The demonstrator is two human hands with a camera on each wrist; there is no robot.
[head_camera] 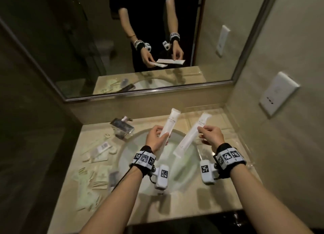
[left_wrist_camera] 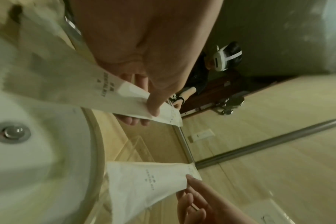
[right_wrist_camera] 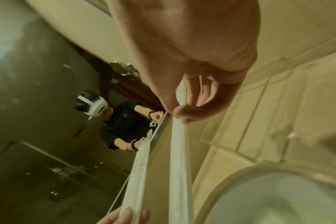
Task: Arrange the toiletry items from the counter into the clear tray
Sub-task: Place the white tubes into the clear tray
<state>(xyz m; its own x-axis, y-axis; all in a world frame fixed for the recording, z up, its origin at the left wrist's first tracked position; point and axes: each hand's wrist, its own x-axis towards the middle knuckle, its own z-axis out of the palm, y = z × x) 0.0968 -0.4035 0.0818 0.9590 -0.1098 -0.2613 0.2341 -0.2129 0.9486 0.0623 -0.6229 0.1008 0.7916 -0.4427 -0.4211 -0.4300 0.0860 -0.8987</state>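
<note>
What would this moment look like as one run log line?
left hand: holds white packet | right hand: pinches second white packet | both over sink | clear tray: nothing visible inside

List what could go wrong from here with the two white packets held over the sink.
1. Both packets hang over the sink; the right hand pinches its long packet only near one edge, so it may slip into the basin.
2. The clear tray is hard to see against the beige counter, so a packet may land beside it.
3. The left hand's packet could knock the other.
</note>
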